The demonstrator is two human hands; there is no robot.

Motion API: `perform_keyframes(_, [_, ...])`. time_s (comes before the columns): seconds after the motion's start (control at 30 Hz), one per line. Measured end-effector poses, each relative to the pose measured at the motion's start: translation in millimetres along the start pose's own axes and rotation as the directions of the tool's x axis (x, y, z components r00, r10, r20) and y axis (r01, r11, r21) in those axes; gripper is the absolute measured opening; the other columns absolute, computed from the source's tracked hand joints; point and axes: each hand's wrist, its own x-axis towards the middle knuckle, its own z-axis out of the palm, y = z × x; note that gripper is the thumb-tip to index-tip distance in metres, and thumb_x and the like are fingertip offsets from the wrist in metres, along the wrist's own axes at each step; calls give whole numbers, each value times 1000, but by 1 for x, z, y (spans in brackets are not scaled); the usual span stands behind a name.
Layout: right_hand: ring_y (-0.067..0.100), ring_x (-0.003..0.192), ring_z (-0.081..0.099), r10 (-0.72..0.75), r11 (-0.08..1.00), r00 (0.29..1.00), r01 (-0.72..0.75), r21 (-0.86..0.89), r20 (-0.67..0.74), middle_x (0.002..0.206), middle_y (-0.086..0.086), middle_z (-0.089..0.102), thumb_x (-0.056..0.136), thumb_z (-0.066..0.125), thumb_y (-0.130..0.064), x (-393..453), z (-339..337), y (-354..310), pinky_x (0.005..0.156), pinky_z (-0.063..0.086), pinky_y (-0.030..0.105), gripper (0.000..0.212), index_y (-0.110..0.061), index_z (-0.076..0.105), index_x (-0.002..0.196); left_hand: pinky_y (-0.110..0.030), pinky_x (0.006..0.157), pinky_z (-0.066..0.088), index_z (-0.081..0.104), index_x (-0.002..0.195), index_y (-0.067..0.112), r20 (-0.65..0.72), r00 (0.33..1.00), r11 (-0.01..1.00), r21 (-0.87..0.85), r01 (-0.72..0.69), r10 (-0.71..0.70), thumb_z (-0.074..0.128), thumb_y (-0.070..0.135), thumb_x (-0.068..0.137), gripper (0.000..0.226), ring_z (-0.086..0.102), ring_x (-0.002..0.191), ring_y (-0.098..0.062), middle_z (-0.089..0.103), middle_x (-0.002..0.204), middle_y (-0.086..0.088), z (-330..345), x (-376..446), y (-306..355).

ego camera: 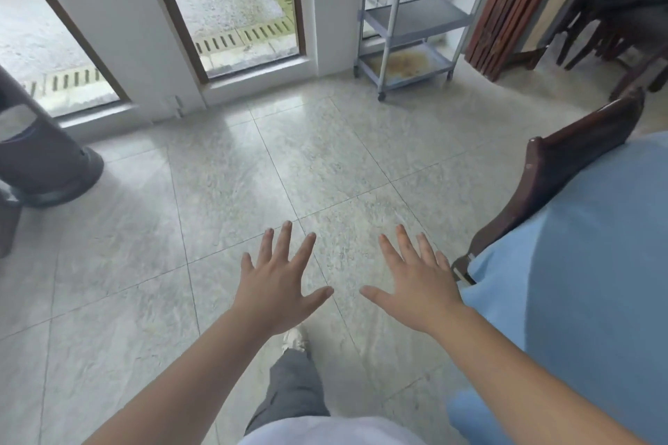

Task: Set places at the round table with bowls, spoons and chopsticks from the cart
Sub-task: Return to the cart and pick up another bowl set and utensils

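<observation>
Head view: both hands (280, 285) (419, 287) spread, empty, over open floor (289, 155).

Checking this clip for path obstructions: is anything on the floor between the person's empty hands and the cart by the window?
Nothing visible blocks it. Left hand and right hand are spread open and empty over bare tile floor, which runs clear up to the grey cart. The dark chair and the blue-clothed table sit off to the right of that line.
</observation>
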Motion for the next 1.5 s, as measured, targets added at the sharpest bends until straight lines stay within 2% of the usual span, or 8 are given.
perform_keyframes(0.33, [30,148,-15,205,978,979,-205,45,-11,160,-5,-25,66,7,-94,220,-72,45,117,4,55,103,-40,-14,151,-64,111,19,-8,151,38,24,983,981,55,-185,184,18,87,74,95,-6,149,-34,-14,163,-3,-59,288,-29])
perform_keyframes(0.63, [30,148,-14,350,931,937,-346,114,-19,161,-5,-23,64,5,-95,405,-138,129,116,3,58,105,-39,-11,151,-63,112,17,-9,151,38,52,931,926,93,-366,362,17,88,75,95,-6,149,-33,-13,163,-3,-93,531,18])
perform_keyframes(0.83, [30,148,-14,346,929,937,-348,126,35,160,-4,-26,63,5,-96,540,-179,221,115,2,58,107,-38,-15,150,-60,114,16,-10,151,37,82,934,928,115,-355,347,16,86,74,95,-8,149,-32,-14,163,-3,-118,703,63])
perform_keyframes(0.97, [30,148,-13,325,937,945,-328,117,47,161,-3,-23,62,5,-96,621,-231,274,115,3,58,108,-38,-13,151,-59,116,15,-13,151,38,80,925,920,106,-378,372,15,87,74,94,-8,150,-31,-15,163,-2,-147,798,94])
perform_keyframes(1.2, [28,149,-14,329,939,944,-328,97,8,161,-6,-24,64,11,-95,785,-309,361,114,3,57,105,-41,-14,150,-58,116,13,-12,151,40,67,937,937,44,-345,342,12,88,73,94,-7,150,-30,-15,163,0,-163,973,125])
perform_keyframes(1.5, [24,149,-13,436,895,900,-435,102,9,160,-7,-26,62,7,-96,986,-381,447,116,6,56,106,-41,-15,150,-60,116,9,-15,149,40,101,884,884,67,-463,456,8,91,72,95,-9,149,-32,-14,163,-2,-205,1233,155])
